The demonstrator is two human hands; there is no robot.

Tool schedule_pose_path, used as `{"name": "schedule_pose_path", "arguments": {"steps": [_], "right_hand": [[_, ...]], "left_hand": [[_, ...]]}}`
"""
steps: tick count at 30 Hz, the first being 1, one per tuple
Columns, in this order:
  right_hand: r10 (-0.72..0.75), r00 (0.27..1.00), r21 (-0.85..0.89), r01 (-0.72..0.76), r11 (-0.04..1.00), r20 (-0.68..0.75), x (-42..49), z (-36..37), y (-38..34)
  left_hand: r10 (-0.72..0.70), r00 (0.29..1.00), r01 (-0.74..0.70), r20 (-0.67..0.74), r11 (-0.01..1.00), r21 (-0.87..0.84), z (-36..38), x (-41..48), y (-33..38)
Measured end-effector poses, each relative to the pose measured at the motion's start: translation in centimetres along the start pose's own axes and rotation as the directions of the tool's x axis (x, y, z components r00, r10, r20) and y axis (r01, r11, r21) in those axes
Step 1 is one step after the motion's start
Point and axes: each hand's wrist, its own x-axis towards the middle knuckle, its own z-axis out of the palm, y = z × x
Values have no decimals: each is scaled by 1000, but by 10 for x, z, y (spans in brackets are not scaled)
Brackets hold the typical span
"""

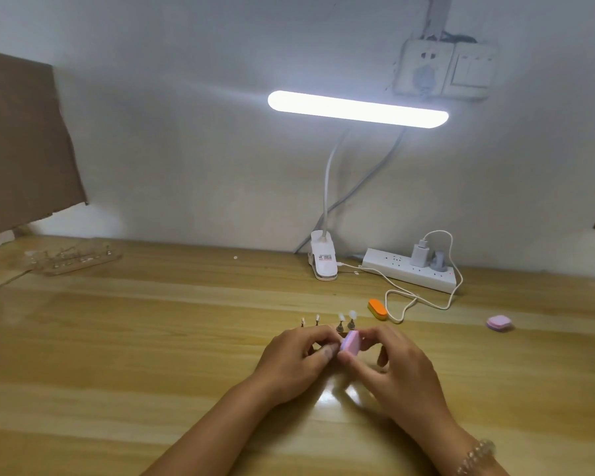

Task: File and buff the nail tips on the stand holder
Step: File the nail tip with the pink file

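Both hands meet over the middle of the wooden desk [152,355]. The right hand [397,367] pinches a small pink buffer block [350,341] between thumb and fingertips, its face turned toward the left hand [294,360]. The left hand is curled, thumb and forefinger closed on something small right against the block (too blurred and hidden to name for sure). A beaded bracelet [476,453] sits on the right wrist.

Just behind the hands stands the stand holder [327,325], mostly covered by the fingers. Four posts rise from it: the two on the right carry pale nail tips [347,316], while the two thinner ones on the left show only small ends.

An orange buffer block [377,309] lies just beyond the holder to the right, near a looping white cable [402,304]. A second pink block [499,322] rests well apart at the far right. Along the wall are a clip lamp [358,108], lit, and a white power strip [411,269] with a charger plugged in. A second, clear holder [74,261] with posts lies at the far left.
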Motion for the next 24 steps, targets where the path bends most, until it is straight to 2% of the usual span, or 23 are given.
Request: {"name": "schedule_pose_path", "arguments": {"steps": [1, 3, 6, 9, 13, 17, 21, 24], "right_hand": [[-43, 999, 1, 43, 999, 33, -2, 1, -3], [-29, 998, 42, 26, 999, 49, -2, 1, -4], [35, 999, 32, -34, 999, -41, 2, 0, 0], [-78, 997, -10, 79, 997, 21, -4, 3, -7], [49, 998, 45, -47, 998, -42, 2, 1, 1], [-56, 997, 46, 54, 997, 49, -3, 2, -4], [42, 999, 92, -40, 995, -23, 2, 1, 2], [-45, 998, 39, 44, 998, 35, -3, 2, -3]], "left_hand": [[-3, 1000, 3, 0, 1000, -10, 0, 0, 0], [-9, 1000, 9, -6, 1000, -14, -1, 0, 0], [6, 1000, -6, -5, 1000, 11, -1, -1, 2], [12, 1000, -12, 3, 1000, 10, -1, -1, 1], [5, 1000, -5, -3, 1000, 24, -1, 0, 2], [6, 1000, -6, 2, 1000, 15, -2, 0, 1], [6, 1000, -6, -4, 1000, 27, -1, 1, 1], [0, 1000, 0, -3, 1000, -1, -1, 0, 1]]}}
